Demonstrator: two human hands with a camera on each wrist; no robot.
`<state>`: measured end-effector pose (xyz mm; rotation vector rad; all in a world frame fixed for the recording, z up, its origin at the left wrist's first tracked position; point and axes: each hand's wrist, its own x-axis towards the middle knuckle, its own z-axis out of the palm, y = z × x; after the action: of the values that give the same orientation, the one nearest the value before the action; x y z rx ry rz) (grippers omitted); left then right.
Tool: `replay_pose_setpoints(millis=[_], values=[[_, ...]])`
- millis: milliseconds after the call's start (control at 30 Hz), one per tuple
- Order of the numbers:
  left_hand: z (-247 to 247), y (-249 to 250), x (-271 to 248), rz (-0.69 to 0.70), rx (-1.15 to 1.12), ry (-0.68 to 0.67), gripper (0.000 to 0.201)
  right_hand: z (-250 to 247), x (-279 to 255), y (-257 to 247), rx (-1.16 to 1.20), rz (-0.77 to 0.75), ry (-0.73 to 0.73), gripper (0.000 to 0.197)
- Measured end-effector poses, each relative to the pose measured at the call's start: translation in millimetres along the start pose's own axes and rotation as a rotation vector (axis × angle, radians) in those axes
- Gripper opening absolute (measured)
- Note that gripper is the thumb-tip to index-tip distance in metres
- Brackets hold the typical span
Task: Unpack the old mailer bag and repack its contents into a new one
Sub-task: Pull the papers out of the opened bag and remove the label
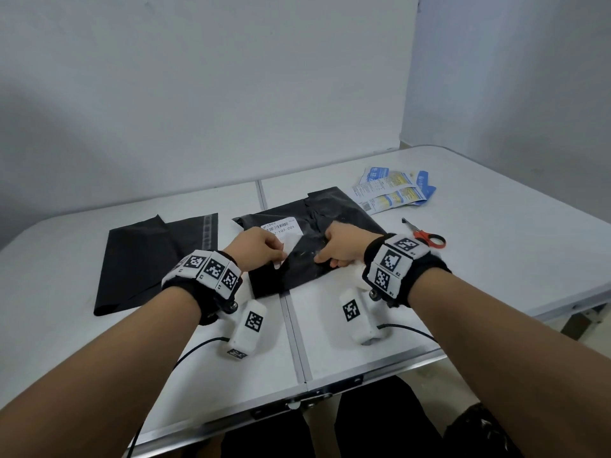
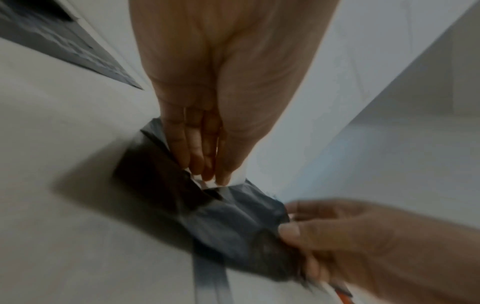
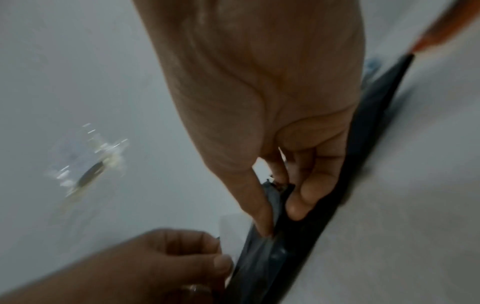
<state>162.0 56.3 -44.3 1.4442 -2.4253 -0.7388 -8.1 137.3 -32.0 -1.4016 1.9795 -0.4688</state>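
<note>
1. The left hand [image 1: 256, 247] pinches a white strip [image 1: 291, 247] between thumb and fingers. Its grip is tight on the strip, which sits at the top of the black bag [image 1: 310, 246].
2. The right hand [image 1: 342, 247] pinches the bag's black plastic close by. Its thumb and fingers are curled onto the plastic, so this grip is tight too.
3. The bag lies flat in the middle of the white bench [image 1: 496, 259], under both hands. It has a white label [image 1: 282, 226] near its far left corner.
4. A second black bag [image 1: 145, 259] lies flat on the bench, to the left of the first one and apart from it.
5. Red scissors [image 1: 426, 238] lie on the bench, just right of the right wrist.
6. Blue and white packets [image 1: 393, 190] lie farther back on the right.
</note>
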Motion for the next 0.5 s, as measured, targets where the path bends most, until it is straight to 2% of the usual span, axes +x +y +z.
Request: replay_pose_setpoints(millis=[33, 67, 100, 133, 167, 267, 367, 500], values=[[0.1, 1.4, -0.4, 0.018, 0.032, 0.005, 0.013, -2.8, -2.6, -3.6, -0.091, -0.047, 0.08, 0.045], [0.6, 3.4, -0.8, 0.042, 0.068, 0.006, 0.014, -5.1, -5.4, -8.3, -0.162, -0.116, 0.163, 0.052], [1.4, 5.9, -0.9, 0.064, 0.104, 0.005, 0.015, -6.4, -9.8, -14.0, -0.209, -0.204, 0.224, 0.048], [2.2, 8.2, -0.5, 0.081, 0.136, 0.0, 0.017, -6.4, -14.6, -19.9, -0.256, -0.277, 0.221, 0.038], [3.2, 10.1, 0.3, 0.093, 0.16, -0.004, 0.019, -4.4, -17.3, -24.8, -0.316, -0.322, 0.165, 0.03], [3.5, 12.4, 2.4, 0.101, 0.197, -0.014, 0.021, 9.7, -17.4, -29.8, -0.549, -0.322, -0.004, 0.029], [3.3, 7.9, 4.4, 0.061, 0.157, -0.023, 0.022, 23.5, -14.0, -27.1, -0.719, -0.29, -0.033, 0.027], [4.2, 1.2, 10.5, -0.051, -0.084, -0.097, 0.02, 30.7, -11.1, -29.8, -0.861, -0.29, -0.083, 0.034]])
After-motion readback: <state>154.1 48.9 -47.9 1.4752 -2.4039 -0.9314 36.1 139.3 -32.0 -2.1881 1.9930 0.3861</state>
